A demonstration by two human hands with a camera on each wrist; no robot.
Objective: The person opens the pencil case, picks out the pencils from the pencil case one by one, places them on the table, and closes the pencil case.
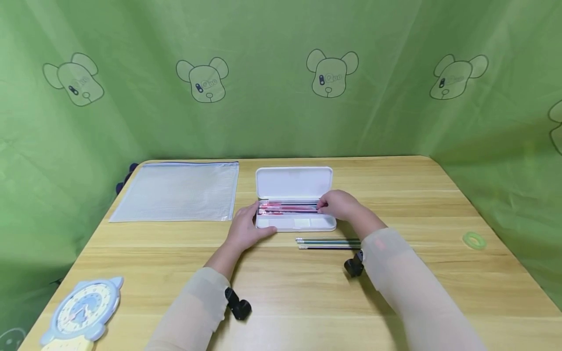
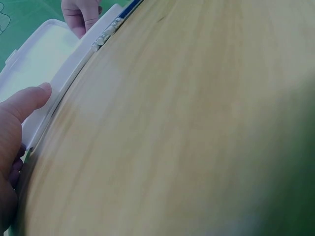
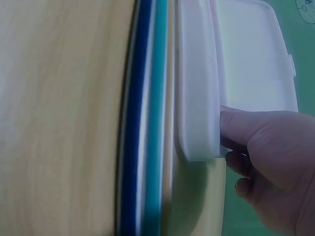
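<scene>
A white pencil case (image 1: 296, 223) lies with its lid raised at the back, pencils (image 1: 287, 208) with red and dark barrels inside. My left hand (image 1: 244, 229) grips the case's left end, thumb along the front rim; in the left wrist view the thumb (image 2: 30, 101) lies over that rim. At the right end my right hand (image 1: 340, 204) reaches into the case and pinches the pencils' ends between thumb and fingers. Its fingertips are hidden behind the case wall in the right wrist view. Several more pencils (image 1: 327, 242) lie on the table before the case, partly behind the right sleeve.
A clear zip pouch (image 1: 180, 191) lies flat at the back left of the wooden table (image 1: 290, 287). A blue toy clock (image 1: 83, 309) is at the front left. To the right lies a green ring (image 1: 474, 240). A green curtain (image 1: 272, 126) hangs behind.
</scene>
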